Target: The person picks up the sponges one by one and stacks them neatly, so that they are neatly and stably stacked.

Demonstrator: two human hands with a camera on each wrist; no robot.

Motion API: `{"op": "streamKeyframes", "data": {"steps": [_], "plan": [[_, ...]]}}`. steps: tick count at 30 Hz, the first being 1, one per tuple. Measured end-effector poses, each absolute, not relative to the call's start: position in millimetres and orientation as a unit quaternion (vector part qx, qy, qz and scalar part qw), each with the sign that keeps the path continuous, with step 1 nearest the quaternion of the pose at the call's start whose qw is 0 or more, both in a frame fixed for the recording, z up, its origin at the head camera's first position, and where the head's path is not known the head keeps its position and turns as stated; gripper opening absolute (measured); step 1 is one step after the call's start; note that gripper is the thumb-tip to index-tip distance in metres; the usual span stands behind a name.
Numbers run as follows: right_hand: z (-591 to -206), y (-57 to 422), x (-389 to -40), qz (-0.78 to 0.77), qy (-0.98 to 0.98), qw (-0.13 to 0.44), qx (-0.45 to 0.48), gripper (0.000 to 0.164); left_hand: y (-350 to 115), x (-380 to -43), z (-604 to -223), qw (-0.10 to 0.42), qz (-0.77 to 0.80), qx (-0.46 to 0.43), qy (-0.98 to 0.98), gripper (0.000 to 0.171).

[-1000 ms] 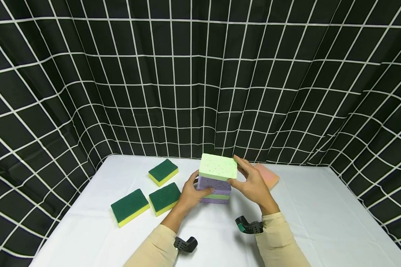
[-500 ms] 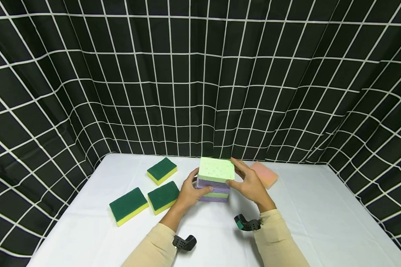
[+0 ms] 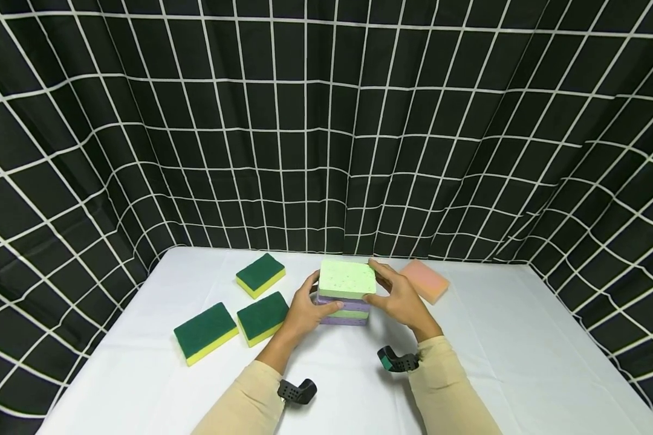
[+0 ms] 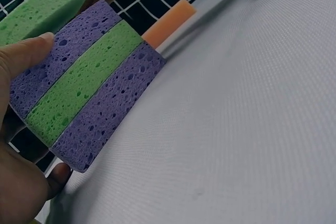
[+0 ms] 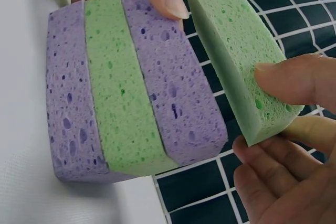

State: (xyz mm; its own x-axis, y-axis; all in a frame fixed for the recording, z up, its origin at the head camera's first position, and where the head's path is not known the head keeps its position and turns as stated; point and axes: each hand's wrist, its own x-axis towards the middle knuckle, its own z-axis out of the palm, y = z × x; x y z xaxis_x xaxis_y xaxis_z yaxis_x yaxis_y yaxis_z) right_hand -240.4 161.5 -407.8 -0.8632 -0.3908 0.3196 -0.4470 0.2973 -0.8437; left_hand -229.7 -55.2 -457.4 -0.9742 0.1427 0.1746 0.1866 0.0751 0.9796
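Observation:
A stack of three sponges stands on the table: a lower purple sponge [image 5: 71,108], a green sponge [image 5: 123,93] in the middle and an upper purple sponge [image 5: 173,87]. My left hand [image 3: 303,313] grips the stack from its left side, thumb across the upper purple sponge's front face, the other fingers mostly hidden behind. My right hand [image 3: 402,297] pinches another light green sponge [image 3: 348,278] by its right end, thumb in front and fingers behind. This sponge hangs tilted over the stack, and the right wrist view shows a gap between the two.
Left of the stack lie three green-and-yellow scrub sponges [image 3: 260,272] [image 3: 263,315] [image 3: 205,329] on the white-covered table [image 3: 511,362]. A pink-orange sponge [image 3: 425,279] lies behind my right hand. A black curtain with a white grid [image 3: 326,121] encloses the back and sides.
My right hand has lowered the light green sponge closer to the stack, so it covers more of the upper purple sponge in the head view. My left hand keeps its grip.

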Motion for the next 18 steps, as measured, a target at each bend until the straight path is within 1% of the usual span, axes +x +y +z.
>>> {"op": "streamKeyframes", "data": {"steps": [4,18], "plan": [[-409.7,161.2,-241.5,0.527,-0.810,0.014,0.257,0.072,-55.9,-228.8,-456.6,0.018,-0.672,-0.114,-0.731,0.083],[-415.5,161.0,-244.0,0.507,-0.825,0.004,0.249,0.071,-56.7,-229.9,-457.6,0.012,-0.680,-0.116,-0.724,0.083]]}}
